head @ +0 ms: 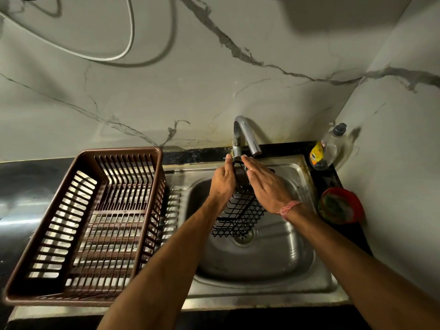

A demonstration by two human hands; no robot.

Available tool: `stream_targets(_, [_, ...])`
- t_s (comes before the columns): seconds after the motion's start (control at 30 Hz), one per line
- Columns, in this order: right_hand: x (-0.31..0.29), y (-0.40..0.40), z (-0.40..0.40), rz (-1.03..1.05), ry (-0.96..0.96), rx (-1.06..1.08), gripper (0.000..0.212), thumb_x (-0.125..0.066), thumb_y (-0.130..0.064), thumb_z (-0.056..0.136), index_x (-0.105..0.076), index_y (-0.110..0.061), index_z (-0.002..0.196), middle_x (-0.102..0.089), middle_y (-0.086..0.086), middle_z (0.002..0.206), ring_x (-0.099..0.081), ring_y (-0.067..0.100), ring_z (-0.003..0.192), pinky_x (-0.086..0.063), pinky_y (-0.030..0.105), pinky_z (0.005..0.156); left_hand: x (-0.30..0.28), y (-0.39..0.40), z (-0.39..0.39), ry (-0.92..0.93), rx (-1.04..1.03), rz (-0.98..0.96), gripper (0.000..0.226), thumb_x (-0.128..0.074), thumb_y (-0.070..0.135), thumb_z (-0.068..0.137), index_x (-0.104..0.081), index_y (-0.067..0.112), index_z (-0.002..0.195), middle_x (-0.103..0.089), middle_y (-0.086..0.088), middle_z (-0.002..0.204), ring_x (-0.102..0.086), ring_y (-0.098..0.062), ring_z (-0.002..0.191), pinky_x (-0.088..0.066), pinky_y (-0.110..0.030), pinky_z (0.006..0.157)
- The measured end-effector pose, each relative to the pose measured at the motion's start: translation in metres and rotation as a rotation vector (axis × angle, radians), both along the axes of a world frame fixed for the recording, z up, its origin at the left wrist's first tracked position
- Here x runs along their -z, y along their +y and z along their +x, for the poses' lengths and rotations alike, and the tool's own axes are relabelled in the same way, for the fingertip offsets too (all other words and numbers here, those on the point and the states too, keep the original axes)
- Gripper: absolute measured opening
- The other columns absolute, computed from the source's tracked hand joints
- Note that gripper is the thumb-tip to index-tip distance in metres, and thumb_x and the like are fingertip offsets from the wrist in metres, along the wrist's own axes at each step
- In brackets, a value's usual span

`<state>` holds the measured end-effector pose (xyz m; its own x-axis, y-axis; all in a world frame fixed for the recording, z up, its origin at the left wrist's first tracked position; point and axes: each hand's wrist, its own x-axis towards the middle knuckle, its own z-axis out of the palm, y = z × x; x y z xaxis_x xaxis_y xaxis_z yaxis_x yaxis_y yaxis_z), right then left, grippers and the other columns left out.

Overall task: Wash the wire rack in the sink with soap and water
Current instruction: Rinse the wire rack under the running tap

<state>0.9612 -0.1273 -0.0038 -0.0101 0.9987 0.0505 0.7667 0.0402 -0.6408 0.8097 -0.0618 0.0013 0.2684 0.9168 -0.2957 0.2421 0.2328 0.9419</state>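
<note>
A black wire rack [240, 215] stands tilted in the steel sink [273, 256], its lower end near the drain and its upper end under the tap [245, 136]. My left hand [223, 181] grips the rack's upper end, thumb up by the tap's base. With straight fingers, my right hand [264, 186] lies flat on the rack's top side, just below the spout. No water stream is plainly visible. A pink band circles my right wrist.
A brown plastic dish drainer [47, 234] sits on the draining board left of the basin. A dish soap bottle [326, 148] stands at the back right corner. A red bowl with a scrubber [340, 206] sits on the right counter edge. Marble wall behind.
</note>
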Motion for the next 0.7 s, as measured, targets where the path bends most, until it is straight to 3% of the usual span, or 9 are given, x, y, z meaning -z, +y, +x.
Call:
stream_targets(0.1, [0.001,0.001,0.012,-0.093,0.08,0.187,0.054,-0.017,-0.053,0.111,-0.04,-0.034,0.157,-0.041,-0.008,0.161,-0.037,0.012,0.148,-0.037,0.036,0.118,-0.007,-0.002,0.0,0.009,0.004,0.004,0.059,-0.03,0.053,0.115,-0.049,0.018,0.071,-0.048,0.011,0.044,-0.043,-0.001,0.038,-0.04,-0.021,0.041])
stream_targets(0.2, [-0.007,0.009,0.003,-0.103,0.162,0.237,0.044,-0.029,-0.058,0.108,-0.06,-0.033,0.125,-0.064,-0.006,0.122,-0.064,0.015,0.109,-0.053,0.032,0.082,-0.006,-0.004,0.007,0.075,0.036,0.005,0.063,-0.031,0.063,0.111,-0.058,0.016,0.08,-0.057,0.008,0.057,-0.051,-0.003,0.043,-0.043,-0.021,0.042])
stream_targets(0.27, [-0.012,0.018,-0.007,-0.076,0.266,0.214,0.043,-0.039,-0.066,0.102,-0.061,-0.029,0.101,-0.067,0.0,0.096,-0.066,0.015,0.081,-0.056,0.035,0.066,0.004,-0.006,0.012,0.123,0.127,0.043,0.068,-0.031,0.069,0.107,-0.069,0.013,0.096,-0.07,-0.006,0.076,-0.064,-0.018,0.06,-0.057,-0.034,0.055])
stream_targets(0.33, [-0.017,0.025,-0.01,-0.078,0.322,0.234,0.048,-0.048,-0.071,0.094,-0.062,-0.025,0.091,-0.067,0.006,0.082,-0.06,0.015,0.065,-0.052,0.036,0.057,0.006,-0.005,0.015,0.106,0.216,0.055,0.059,-0.033,0.059,0.11,-0.071,0.014,0.111,-0.077,-0.014,0.098,-0.074,-0.032,0.086,-0.066,-0.05,0.078])
stream_targets(0.4, [-0.022,0.025,-0.005,-0.112,0.342,0.23,0.045,-0.055,-0.066,0.096,-0.066,-0.022,0.092,-0.067,0.004,0.078,-0.059,0.01,0.061,-0.048,0.027,0.054,-0.003,0.002,0.012,0.081,0.307,0.053,0.049,-0.032,0.042,0.116,-0.068,0.008,0.116,-0.074,-0.016,0.104,-0.074,-0.024,0.092,-0.065,-0.048,0.085])
stream_targets(0.5, [-0.023,0.024,0.01,-0.163,0.468,0.2,0.035,-0.058,-0.055,0.1,-0.069,-0.023,0.092,-0.072,-0.005,0.08,-0.066,0.002,0.065,-0.049,0.021,0.062,-0.017,0.011,0.002,0.158,0.386,0.086,0.046,-0.032,0.039,0.118,-0.067,0.014,0.102,-0.066,0.0,0.082,-0.061,0.002,0.063,-0.053,-0.021,0.062])
stream_targets(0.6, [-0.014,0.029,0.028,-0.21,0.621,0.279,0.038,-0.062,-0.051,0.099,-0.066,-0.013,0.103,-0.072,-0.007,0.097,-0.067,0.009,0.094,-0.05,0.03,0.087,-0.01,0.015,-0.018,0.395,0.408,0.201,0.047,-0.035,0.06,0.112,-0.064,0.032,0.087,-0.064,0.007,0.076,-0.063,-0.008,0.066,-0.049,-0.024,0.063])
stream_targets(0.67, [-0.01,0.03,0.037,-0.219,0.705,0.358,0.029,-0.064,-0.049,0.098,-0.064,-0.02,0.102,-0.064,-0.014,0.09,-0.059,0.008,0.091,-0.044,0.029,0.085,-0.003,0.018,-0.034,0.508,0.372,0.238,0.049,-0.036,0.068,0.108,-0.059,0.037,0.078,-0.058,0.009,0.069,-0.055,-0.008,0.059,-0.044,-0.025,0.057])
stream_targets(0.7, [-0.01,0.029,0.04,-0.211,0.723,0.387,0.025,-0.065,-0.048,0.098,-0.061,-0.024,0.093,-0.06,-0.018,0.079,-0.055,0.007,0.083,-0.041,0.028,0.078,-0.001,0.02,-0.041,0.534,0.354,0.24,0.049,-0.037,0.071,0.106,-0.058,0.038,0.076,-0.056,0.01,0.066,-0.051,-0.006,0.055,-0.043,-0.025,0.054])
